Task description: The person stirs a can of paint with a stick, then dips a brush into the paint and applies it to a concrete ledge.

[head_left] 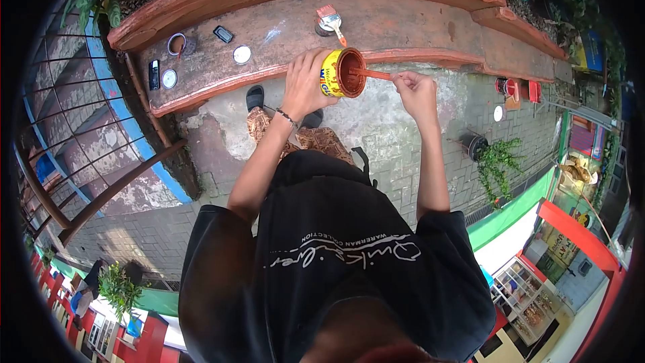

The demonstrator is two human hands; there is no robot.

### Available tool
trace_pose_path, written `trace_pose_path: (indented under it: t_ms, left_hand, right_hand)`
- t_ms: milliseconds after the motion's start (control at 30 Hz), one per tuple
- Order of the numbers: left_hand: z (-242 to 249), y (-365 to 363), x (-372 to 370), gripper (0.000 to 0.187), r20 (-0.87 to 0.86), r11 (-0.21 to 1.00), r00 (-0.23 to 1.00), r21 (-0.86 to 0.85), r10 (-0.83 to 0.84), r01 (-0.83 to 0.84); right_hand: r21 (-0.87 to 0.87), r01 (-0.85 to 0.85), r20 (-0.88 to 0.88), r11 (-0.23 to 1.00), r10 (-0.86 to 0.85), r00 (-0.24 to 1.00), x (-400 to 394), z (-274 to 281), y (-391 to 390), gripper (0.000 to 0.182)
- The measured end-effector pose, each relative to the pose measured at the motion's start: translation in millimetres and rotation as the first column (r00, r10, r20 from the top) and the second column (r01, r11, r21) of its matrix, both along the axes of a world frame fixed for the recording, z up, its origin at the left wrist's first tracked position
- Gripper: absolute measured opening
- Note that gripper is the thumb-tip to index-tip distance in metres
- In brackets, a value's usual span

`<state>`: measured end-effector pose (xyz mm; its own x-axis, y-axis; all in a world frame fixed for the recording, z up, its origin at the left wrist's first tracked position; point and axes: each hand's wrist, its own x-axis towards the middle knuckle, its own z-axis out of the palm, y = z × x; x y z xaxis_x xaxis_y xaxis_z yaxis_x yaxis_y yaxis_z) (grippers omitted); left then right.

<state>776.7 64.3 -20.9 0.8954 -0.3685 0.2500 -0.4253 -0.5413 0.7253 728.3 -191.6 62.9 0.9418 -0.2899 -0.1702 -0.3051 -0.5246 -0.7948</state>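
My left hand (309, 84) is wrapped around a yellow paint can (331, 74), tilted with its open mouth toward the right. Reddish-brown paint coats the inside of the can. Between the fingers of my right hand (415, 94) is a paint-covered stirring stick (377, 74), its far end inside the can's mouth. Just beyond the can, a paintbrush (330, 21) with a white ferrule and reddish bristles rests on a dark round object on the bench ledge (403, 27).
On the ledge stand a cup of brown liquid (177, 44), a white round lid (242, 54), another pale lid (169, 79), a phone-like object (154, 74) and a small dark object (223, 33). A potted plant (497, 168) stands to the right. A metal fence (74, 94) rises at left.
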Motion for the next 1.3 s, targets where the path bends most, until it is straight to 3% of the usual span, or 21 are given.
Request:
trace_pose_path:
  t_ms: [67, 133, 267, 333, 367, 700, 867, 1267, 1300]
  left_hand:
    - [0.1, -0.2, 1.0, 0.101, 0.008, 1.0, 1.0, -0.022, -0.004, 0.004]
    - [-1.7, -1.2, 0.6, 0.1, 0.015, 1.0, 1.0, -0.007, 0.001, -0.001]
    - [-1.0, 1.5, -0.1, 0.1, 0.012, 1.0, 1.0, -0.001, 0.001, -0.001]
    - [-1.0, 6.5, -3.5, 0.101, 0.019, 0.999, 1.0, 0.045, 0.009, -0.01]
    - [-1.9, 8.0, -3.0, 0.102, 0.014, 0.999, 1.0, 0.044, 0.011, -0.012]
    - [-7.5, 32.5, -3.5, 0.103, 0.002, 0.996, 0.999, 0.073, 0.054, -0.054]
    - [-6.5, 36.9, 4.3, 0.102, 0.005, 0.993, 0.998, 0.091, 0.068, -0.068]
    - [-6.9, 40.6, 3.5, 0.099, 0.038, 0.993, 0.994, 0.063, 0.101, -0.103]
    - [-6.1, 39.5, 11.8, 0.098, 0.06, 0.991, 0.991, 0.054, 0.118, -0.122]
  right_hand:
    - [0.007, -0.016, -0.011, 1.0, 0.016, 1.0, 4.4, 0.7, -3.9, 0.022]
    - [-0.108, 0.001, -0.042, 0.994, -0.006, 0.999, 2.7, 4.6, -0.4, 0.022]
    - [0.108, -0.018, -0.012, 0.994, 0.019, 1.0, 8.0, -13.4, -5.7, 0.023]
    - [-0.002, -0.03, -0.05, 1.0, 0.03, 0.998, 8.9, -17.5, -6.0, 0.022]
    - [0.123, -0.021, -0.103, 0.992, 0.034, 0.994, 10.3, -16.1, -6.9, 0.022]
    - [0.132, -0.021, -0.176, 0.991, 0.044, 0.983, 28.1, -36.1, 2.8, 0.021]
    - [0.243, 0.021, -0.219, 0.97, 0.034, 0.975, 38.1, -38.6, 8.4, 0.021]
    - [0.114, -0.047, -0.197, 0.992, 0.069, 0.978, 48.5, -11.7, 26.6, 0.021]
    - [0.196, 0.0, -0.18, 0.981, 0.036, 0.983, 51.0, -14.5, 26.9, 0.02]
